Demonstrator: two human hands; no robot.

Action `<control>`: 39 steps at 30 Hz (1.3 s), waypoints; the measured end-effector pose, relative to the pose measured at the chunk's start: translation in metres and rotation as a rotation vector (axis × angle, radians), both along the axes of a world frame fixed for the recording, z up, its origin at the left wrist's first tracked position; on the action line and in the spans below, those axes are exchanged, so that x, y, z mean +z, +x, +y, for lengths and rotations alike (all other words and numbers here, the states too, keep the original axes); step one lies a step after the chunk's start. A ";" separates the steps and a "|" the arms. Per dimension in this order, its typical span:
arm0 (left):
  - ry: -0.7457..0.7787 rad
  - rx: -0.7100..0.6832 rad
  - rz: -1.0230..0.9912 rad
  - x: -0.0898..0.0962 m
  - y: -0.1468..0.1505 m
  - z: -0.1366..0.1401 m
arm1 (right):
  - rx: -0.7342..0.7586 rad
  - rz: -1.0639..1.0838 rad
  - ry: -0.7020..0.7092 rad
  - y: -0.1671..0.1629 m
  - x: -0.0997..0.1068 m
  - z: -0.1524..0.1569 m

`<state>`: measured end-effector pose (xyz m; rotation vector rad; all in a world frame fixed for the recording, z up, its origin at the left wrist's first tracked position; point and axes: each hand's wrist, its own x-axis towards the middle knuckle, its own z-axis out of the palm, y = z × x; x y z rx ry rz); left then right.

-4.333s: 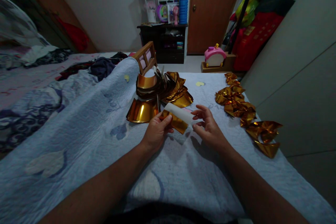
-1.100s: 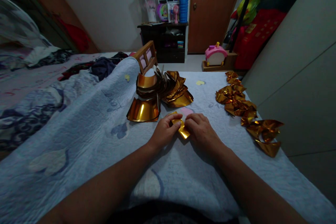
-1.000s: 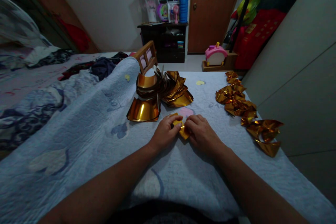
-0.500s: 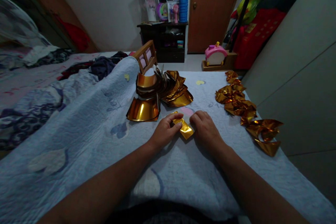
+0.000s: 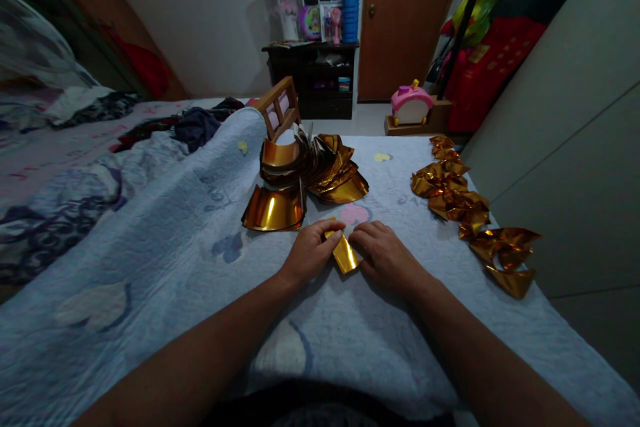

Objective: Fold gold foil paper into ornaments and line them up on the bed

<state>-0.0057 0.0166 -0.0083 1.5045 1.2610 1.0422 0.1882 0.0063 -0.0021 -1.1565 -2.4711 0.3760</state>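
A small folded strip of shiny gold foil paper (image 5: 345, 255) lies slanted between my hands, just above the bedspread. My left hand (image 5: 311, 250) pinches its upper left part, thumb on top and fingers behind. At the strip's right edge, my right hand (image 5: 384, 253) is closed with curled fingers gripping the edge; its thumb is mostly hidden. Beyond my hands sit fanned stacks of gold foil sheets (image 5: 274, 209), curved and loosely piled. On the right, a row of folded gold foil pieces (image 5: 457, 203) runs along the bed's side.
The blue quilted bedspread (image 5: 200, 320) covers the surface, raised in a ridge at left. A wooden frame (image 5: 277, 107) stands at the far edge. Beyond are a dark cabinet (image 5: 313, 107) and a pink toy (image 5: 411, 107). A pale panel (image 5: 575, 167) borders the right side.
Both hands and the foil strip have shifted slightly left and toward me. The strip has turned a little steeper. The stacks and the row of folded pieces have stayed put.
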 end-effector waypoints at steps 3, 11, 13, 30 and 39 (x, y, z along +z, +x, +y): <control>-0.012 0.002 0.031 -0.001 0.000 0.000 | 0.045 0.012 -0.021 0.001 0.002 0.000; -0.065 -0.006 0.169 0.002 0.000 0.000 | 0.063 0.035 -0.037 0.002 0.000 0.003; -0.071 -0.015 0.165 0.002 -0.001 -0.001 | 0.055 0.032 -0.034 0.002 -0.002 0.004; 0.180 -0.059 0.311 -0.005 0.003 0.001 | -0.155 -0.004 0.098 0.005 -0.008 0.005; 0.097 -0.021 0.171 -0.009 0.003 0.005 | -0.008 0.084 0.002 -0.005 -0.001 -0.006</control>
